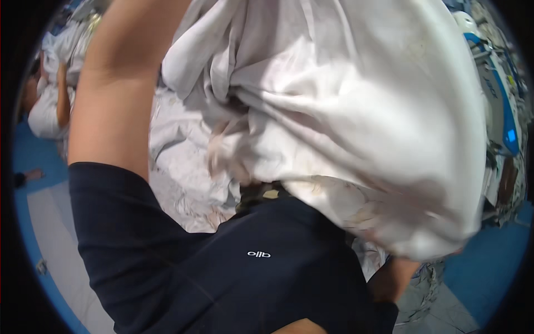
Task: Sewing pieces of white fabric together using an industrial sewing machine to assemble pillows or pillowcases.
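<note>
A large white cloth (378,94), creased and with faint stains, fills the upper middle and right. It hangs close before me, smeared by motion. My left arm (111,117) is raised along the left side and passes out at the top edge, so my left hand is out of sight. At the lower right, a bit of my right arm (396,278) shows below the cloth's hem. A blurred skin-toned shape (225,156) by the cloth's lower left fold may be fingers; I cannot tell. My right hand's grip cannot be made out.
Behind the cloth lies a heap of crumpled white fabric (183,145). At the far left another person (62,103) is among white fabric. A blue and grey device (509,117) and stacked items stand at the right. Blue floor (478,284) shows at lower right.
</note>
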Tool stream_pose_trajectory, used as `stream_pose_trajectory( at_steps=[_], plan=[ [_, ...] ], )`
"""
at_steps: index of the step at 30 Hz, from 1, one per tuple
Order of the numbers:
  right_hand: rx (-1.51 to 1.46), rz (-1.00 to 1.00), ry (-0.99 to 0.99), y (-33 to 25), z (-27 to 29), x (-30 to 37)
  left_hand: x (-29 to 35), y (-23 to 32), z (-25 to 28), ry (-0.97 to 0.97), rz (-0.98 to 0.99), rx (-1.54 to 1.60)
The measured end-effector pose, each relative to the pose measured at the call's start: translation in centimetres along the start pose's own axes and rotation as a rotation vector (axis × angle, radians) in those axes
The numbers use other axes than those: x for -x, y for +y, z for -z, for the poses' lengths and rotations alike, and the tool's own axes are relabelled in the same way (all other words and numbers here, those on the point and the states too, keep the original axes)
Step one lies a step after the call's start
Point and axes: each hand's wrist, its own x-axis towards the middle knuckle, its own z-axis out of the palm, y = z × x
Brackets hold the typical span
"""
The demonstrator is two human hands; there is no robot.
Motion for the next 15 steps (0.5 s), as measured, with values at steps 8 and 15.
stream_pose_trajectory(
  at_steps=[8,15],
  plan=[
    [0.305,-0.514,0.548,14.6,4.6,6.5,17.1,-1.9,-14.1,-0.418,0.197,0.216],
    [0.619,-0.063,0.683,12.5,13.8,-3.0,11.2,3.4,-9.0,-0.223,0.094,0.201]
  ],
)
